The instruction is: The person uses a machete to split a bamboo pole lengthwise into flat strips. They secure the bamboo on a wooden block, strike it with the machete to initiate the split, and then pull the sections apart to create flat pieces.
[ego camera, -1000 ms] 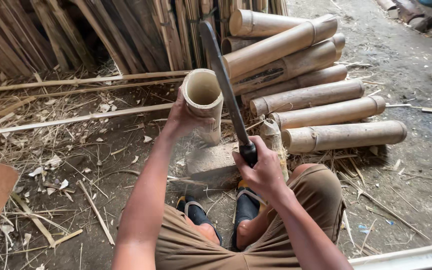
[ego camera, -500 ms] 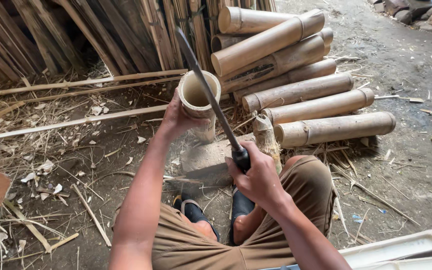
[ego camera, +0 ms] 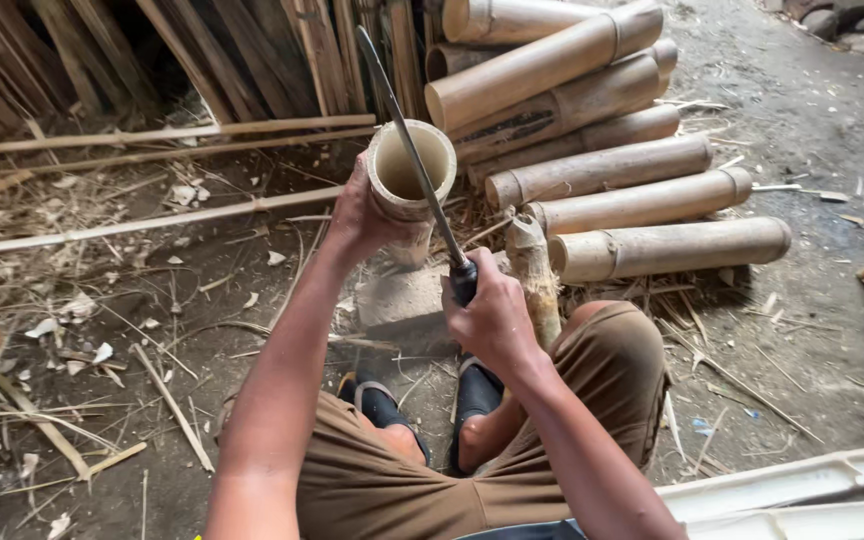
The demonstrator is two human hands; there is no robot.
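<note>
A person sits low on a dirt floor (ego camera: pixel 812 130), seen from above, with knees bent and dark sandals (ego camera: pixel 382 405) showing between brown shorts (ego camera: pixel 612 360). The left hand (ego camera: pixel 357 215), just above the middle of the frame, is wrapped around a short hollow bamboo tube (ego camera: pixel 407 175) that stands upright with its open end facing up. The right hand (ego camera: pixel 492 315), at the centre, is clamped on the dark handle of a long knife (ego camera: pixel 417 165); its blade slants up and to the left across the rim of the tube. The tube stands on a flat stone (ego camera: pixel 402 300) just in front of the feet. Just right of the right hand stands a rough wooden stump (ego camera: pixel 532 265). In the upper right lies a stack of bamboo poles (ego camera: pixel 632 170) on their sides. Split bamboo strips (ego camera: pixel 152 135) lie across the upper left, with dry scraps (ego camera: pixel 82 330) scattered over the floor at the left. Pale flat boards (ego camera: pixel 802 495) show in the lower right corner.
</note>
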